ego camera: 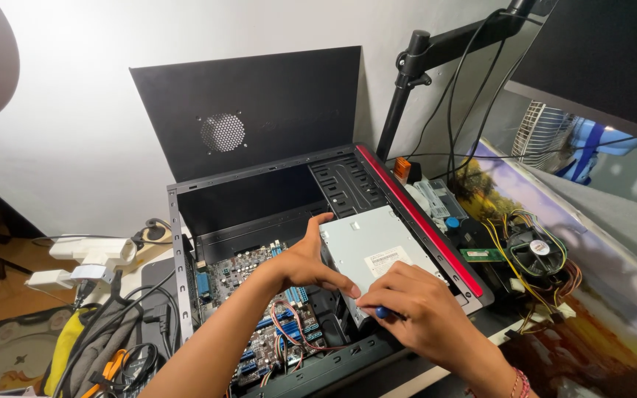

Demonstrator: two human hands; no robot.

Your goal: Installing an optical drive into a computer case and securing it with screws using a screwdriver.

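Grey metal optical drive (377, 247) seated in open black computer case (259, 199); left hand (305, 262) spread, steadying it; right hand (414, 309) pinching blue-handled screwdriver (383, 312) at drive's near edge; fastening unfinished.

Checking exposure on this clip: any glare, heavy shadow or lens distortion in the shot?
Head view: the white wall at upper left is blown out by strong light; the optical drive is evenly lit and sharp under the left hand and right hand; the monitor underside stays dark; wide-angle bending shows along the frame edges.
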